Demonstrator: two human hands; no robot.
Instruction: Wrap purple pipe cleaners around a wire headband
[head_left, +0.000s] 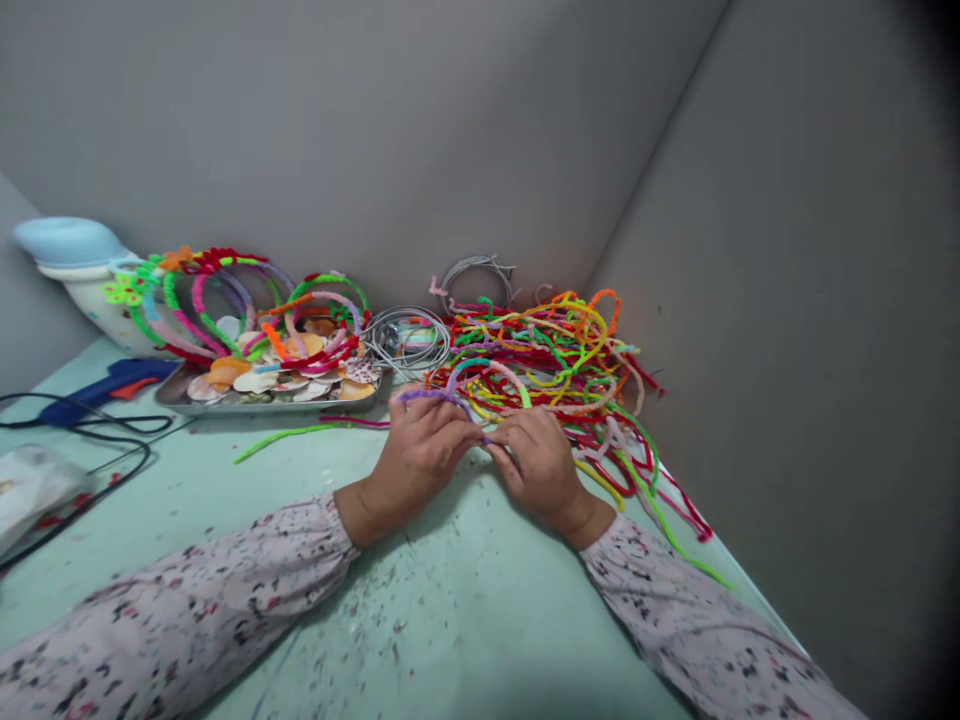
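Observation:
My left hand point(420, 455) is closed, with its thumb and fingers pinching a purple pipe cleaner point(429, 395). The purple strand runs over its knuckles. Fingertip to fingertip with it, my right hand point(541, 468) is closed too, pinching the purple strand's other stretch between thumb and index finger. A curved hoop point(511, 374) wrapped in teal, pink and green fuzzy wire arches just behind both hands, its ends hidden by the fingers. Whether the purple strand is wound onto this hoop I cannot tell. Right behind lies a large pile of coloured pipe cleaners point(540, 340).
A metal tray point(262, 408) holds shells and finished-looking fuzzy hoops point(199, 300). Beside it are a grey wire coil point(409, 340), a blue glue gun point(105, 385) with a black cable point(146, 450), a blue-lidded container point(75, 245) and a white plastic bag point(37, 490). Grey walls point(375, 130) border the table.

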